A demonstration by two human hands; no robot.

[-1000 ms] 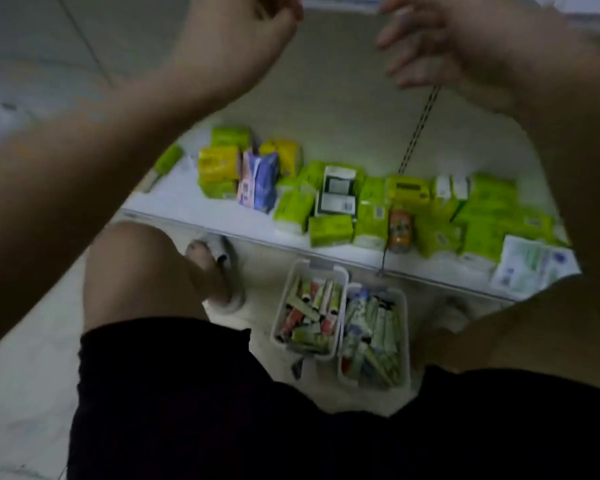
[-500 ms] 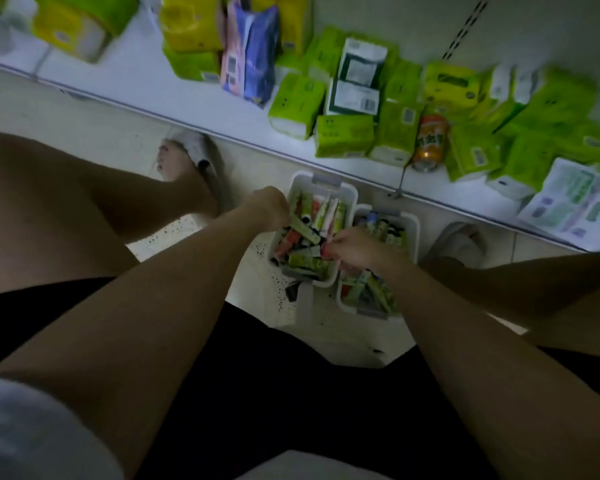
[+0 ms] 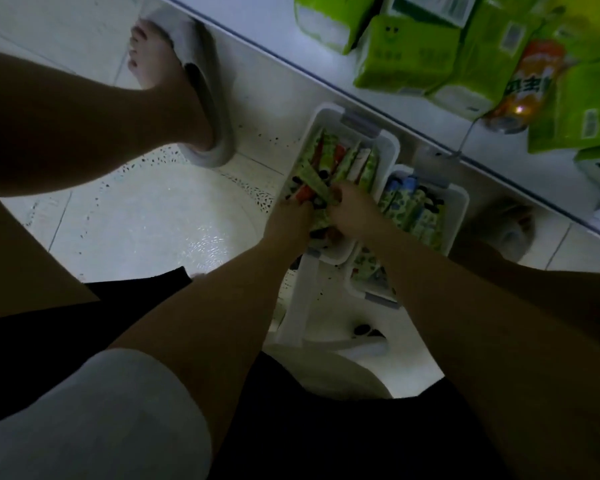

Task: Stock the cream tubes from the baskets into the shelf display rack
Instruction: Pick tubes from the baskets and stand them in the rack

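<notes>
Cream tubes (image 3: pixel 340 162) fill two white baskets on the floor at two o'clock: the left basket (image 3: pixel 387 143) and the right basket (image 3: pixel 459 209), touching. Both hands reach into the left one; the left hand (image 3: pixel 288 220) and right hand (image 3: pixel 352 211) curl over tubes, their grip unclear. Green packs (image 3: pixel 406 57) and an orange can (image 3: pixel 525 88) sit on the shelf (image 3: pixel 274 39) at one o'clock.

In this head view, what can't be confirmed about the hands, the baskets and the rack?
- Left hand and right hand: both reach into the left basket; fingertips are buried among the tubes, so the grip is unclear.
- Right basket: near end covered by the right forearm.
- Display rack: outside the frame; only the bottom shelf shows.
- Tube labels: too dim and small to read.
</notes>
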